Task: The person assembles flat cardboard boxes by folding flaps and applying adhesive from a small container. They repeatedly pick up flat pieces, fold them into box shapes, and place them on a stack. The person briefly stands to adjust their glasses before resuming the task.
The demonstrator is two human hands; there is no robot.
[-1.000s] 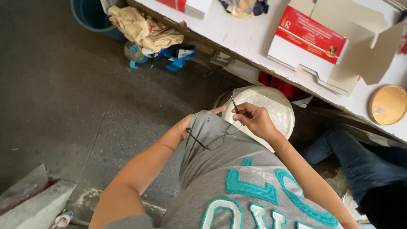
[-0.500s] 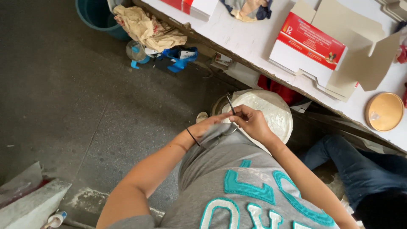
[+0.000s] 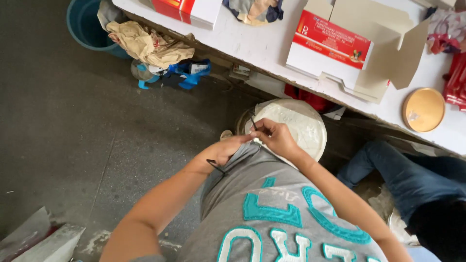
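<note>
Shirt hem [image 3: 242,154] btwn both hands (pinched) [image 3: 252,143]

Two cartons sit on the white worktop [image 3: 252,41]. An open red-and-white box [image 3: 335,46] lies near the middle, brown flaps spread wide. A second red-and-white box [image 3: 187,9] sits at the top edge — only partly in view.

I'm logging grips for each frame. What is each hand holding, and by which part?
Left hand pinches the grey lettered T-shirt by its bunched edge. Right hand pinches the same edge and holds a thin dark tool, too small to identify.
</note>
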